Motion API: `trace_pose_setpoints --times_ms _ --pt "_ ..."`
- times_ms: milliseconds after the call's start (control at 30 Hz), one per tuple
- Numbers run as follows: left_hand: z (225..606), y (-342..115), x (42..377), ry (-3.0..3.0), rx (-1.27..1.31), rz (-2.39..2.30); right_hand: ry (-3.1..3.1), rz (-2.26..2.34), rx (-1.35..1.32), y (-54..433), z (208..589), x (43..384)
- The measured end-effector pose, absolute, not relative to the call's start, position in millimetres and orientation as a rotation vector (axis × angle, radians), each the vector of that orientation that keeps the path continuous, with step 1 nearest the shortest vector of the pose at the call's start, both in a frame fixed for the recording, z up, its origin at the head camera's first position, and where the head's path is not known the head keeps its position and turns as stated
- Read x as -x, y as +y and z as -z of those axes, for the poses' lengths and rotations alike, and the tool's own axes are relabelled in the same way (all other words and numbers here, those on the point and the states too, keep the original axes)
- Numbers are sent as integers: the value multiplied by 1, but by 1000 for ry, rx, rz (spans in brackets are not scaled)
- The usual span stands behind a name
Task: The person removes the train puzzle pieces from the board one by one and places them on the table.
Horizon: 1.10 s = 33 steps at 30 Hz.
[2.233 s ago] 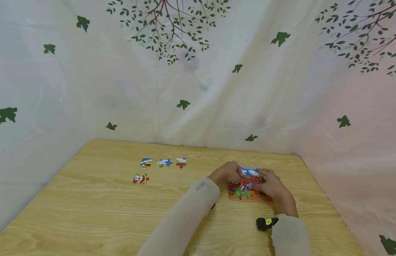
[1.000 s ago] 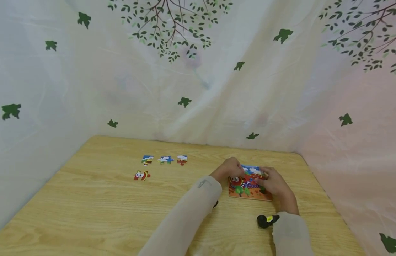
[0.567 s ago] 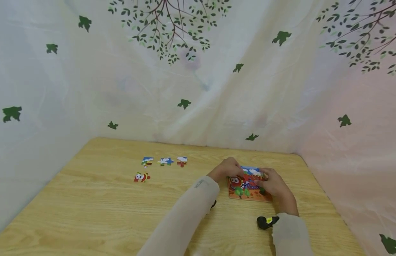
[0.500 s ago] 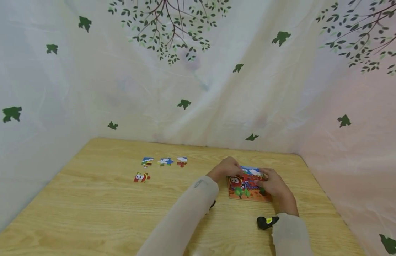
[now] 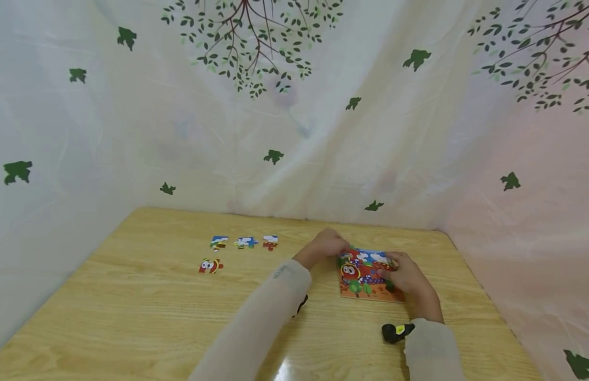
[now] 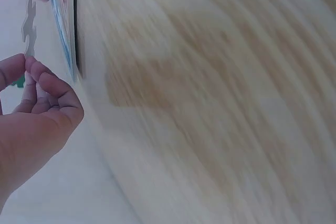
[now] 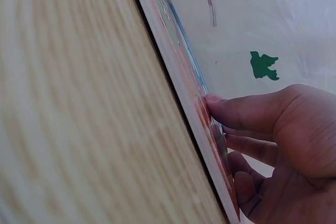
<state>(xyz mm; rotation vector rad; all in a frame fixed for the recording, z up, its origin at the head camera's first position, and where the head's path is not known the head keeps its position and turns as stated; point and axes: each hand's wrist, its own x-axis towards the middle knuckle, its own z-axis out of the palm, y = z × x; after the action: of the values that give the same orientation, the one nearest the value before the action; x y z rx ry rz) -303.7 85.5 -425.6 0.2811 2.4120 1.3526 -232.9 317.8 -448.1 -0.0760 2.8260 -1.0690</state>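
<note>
Since the left hand (image 5: 325, 244) already has the puzzle piece (image 6: 30, 40) pinched between thumb and finger, what matters here is the gap between that piece and the puzzle board (image 5: 373, 294). From the left fingertips, the piece sticks out to the right, so it's up over the far left part of the board, with clear air under it in both wrist views. Its long way runs roughly along the board, more or less level, maybe tipped a bit; the exact angle's tough to judge because both wrist cams catch it nearly edge-on.

Right hand (image 5: 408, 272) is over at the board's right side, thumb and fingers resting on top, not wrapped round it as far as I can see. So the left hand is the nearer one to the piece by a mile, and the right looks like it's just steadying things. Board's lying flat on the table (image 5: 132, 323), with four loose pieces (image 5: 246, 242) well off to the left, toward the far side.
</note>
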Motion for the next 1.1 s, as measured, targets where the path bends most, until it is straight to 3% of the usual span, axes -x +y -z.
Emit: trace_pose_setpoints --times_ms 1100 --pt "415 -40 294 2349 -414 -1458 2818 1099 88 316 446 230"
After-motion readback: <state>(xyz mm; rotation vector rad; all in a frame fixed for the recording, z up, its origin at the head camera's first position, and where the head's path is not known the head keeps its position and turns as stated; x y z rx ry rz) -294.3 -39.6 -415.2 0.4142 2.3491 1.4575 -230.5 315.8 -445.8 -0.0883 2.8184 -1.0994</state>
